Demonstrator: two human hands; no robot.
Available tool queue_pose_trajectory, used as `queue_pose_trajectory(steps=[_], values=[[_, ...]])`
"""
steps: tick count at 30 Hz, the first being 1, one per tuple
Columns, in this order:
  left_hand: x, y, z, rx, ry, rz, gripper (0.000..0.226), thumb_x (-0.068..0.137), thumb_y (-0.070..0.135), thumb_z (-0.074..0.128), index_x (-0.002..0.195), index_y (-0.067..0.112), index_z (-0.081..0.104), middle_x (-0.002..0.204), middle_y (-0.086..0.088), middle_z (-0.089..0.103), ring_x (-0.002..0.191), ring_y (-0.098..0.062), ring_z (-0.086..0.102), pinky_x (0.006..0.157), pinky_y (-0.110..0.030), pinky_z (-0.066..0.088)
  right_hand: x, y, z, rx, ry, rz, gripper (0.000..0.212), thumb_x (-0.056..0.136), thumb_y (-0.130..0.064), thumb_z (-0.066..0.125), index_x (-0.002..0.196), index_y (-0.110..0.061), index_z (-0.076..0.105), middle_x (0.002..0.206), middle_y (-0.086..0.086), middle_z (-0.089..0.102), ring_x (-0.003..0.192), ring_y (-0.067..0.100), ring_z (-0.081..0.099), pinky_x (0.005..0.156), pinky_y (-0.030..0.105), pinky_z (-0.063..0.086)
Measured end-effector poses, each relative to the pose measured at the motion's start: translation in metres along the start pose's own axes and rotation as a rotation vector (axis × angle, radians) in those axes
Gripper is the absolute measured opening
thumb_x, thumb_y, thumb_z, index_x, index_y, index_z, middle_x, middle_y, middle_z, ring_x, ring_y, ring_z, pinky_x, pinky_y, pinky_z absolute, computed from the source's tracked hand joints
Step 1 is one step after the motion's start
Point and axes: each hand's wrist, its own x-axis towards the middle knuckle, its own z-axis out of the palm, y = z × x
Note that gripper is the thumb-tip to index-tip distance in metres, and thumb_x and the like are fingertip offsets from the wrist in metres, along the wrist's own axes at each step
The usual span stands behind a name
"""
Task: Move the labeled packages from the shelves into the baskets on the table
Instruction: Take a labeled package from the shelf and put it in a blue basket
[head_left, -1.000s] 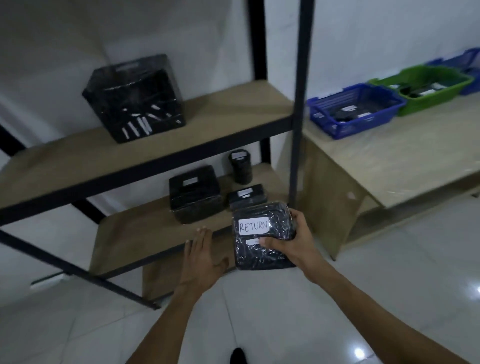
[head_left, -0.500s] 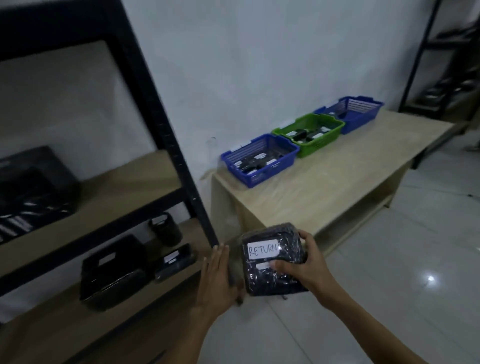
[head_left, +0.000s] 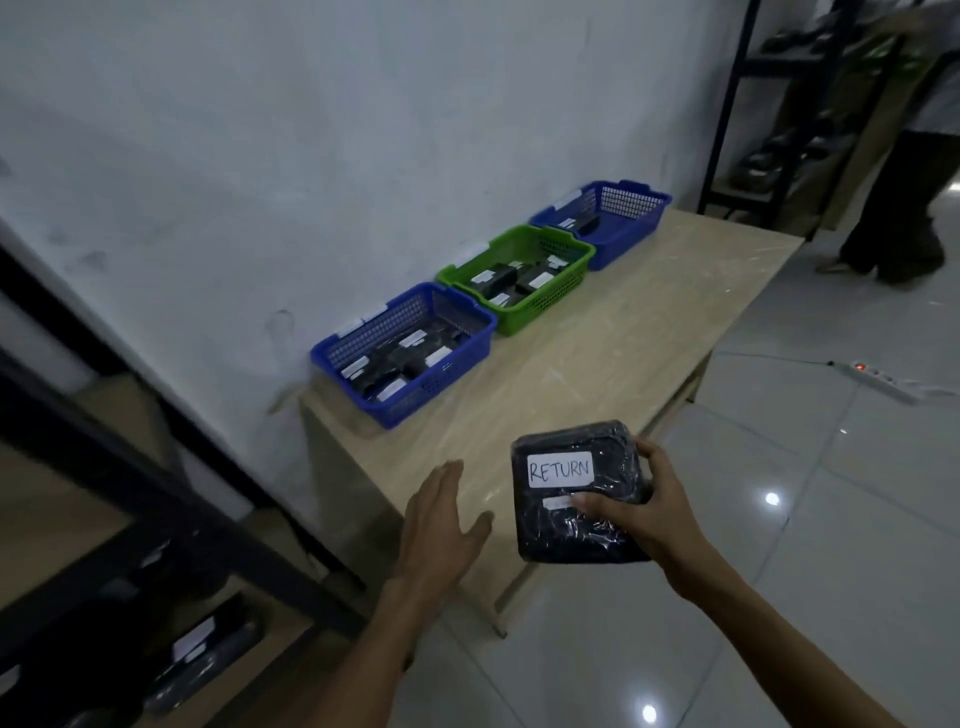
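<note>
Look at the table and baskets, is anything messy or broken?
Nothing stands out. The three baskets sit in a tidy row along the wall, packages inside. The RETURN package is intact in the right hand; the left hand is empty.

Two bare forearms enter from the bottom edge, no sleeves visible anywhere along them. Left hand and right hand are both bare: no gloves, rings, watch or wristband showing. Fingers are slim with short nails as far as the dim, slightly blurred view allows; nothing else of the person's clothing is in frame.
</note>
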Motion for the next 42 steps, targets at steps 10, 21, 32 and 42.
queue_pose_trajectory(steps=[10,21,32,42], values=[[0.164,0.083,0.069,0.027,0.046,-0.044,0.074,0.089,0.038,0.062,0.148,0.014,0.026,0.155,-0.003,0.027,0.143,-0.018,0.021,0.116,-0.031,0.015,0.166,-0.022,-0.102,-0.005,-0.043,0.000,0.078,0.059,-0.005,0.086,0.121,-0.024,0.044,0.103,0.003,0.068,0.084,0.013,0.070,0.061,0.024,0.056],[0.302,0.170,0.125,0.001,0.129,-0.183,0.072,0.087,0.038,0.064,0.146,0.014,0.030,0.153,-0.003,0.031,0.141,-0.017,0.025,0.113,-0.027,0.016,0.330,-0.075,-0.205,-0.053,-0.148,0.038,0.085,0.050,-0.009,0.091,0.120,-0.024,0.045,0.102,0.002,0.068,0.080,0.009,0.070,0.058,0.021,0.054],[0.461,0.195,0.183,-0.055,0.139,-0.207,0.069,0.086,0.038,0.066,0.144,0.014,0.036,0.149,-0.003,0.038,0.139,-0.017,0.030,0.114,-0.031,0.024,0.501,-0.098,-0.257,-0.148,-0.160,0.049,0.079,0.059,-0.001,0.085,0.123,-0.022,0.044,0.101,0.003,0.068,0.077,0.006,0.070,0.057,0.019,0.053],[0.607,0.215,0.216,-0.140,0.153,-0.326,0.082,0.080,0.048,0.069,0.146,0.017,0.032,0.151,-0.002,0.036,0.138,-0.019,0.032,0.112,-0.037,0.030,0.656,-0.125,-0.289,-0.186,-0.103,0.097,0.072,0.062,0.000,0.083,0.119,-0.022,0.044,0.100,-0.003,0.065,0.074,0.001,0.067,0.054,0.014,0.051]])
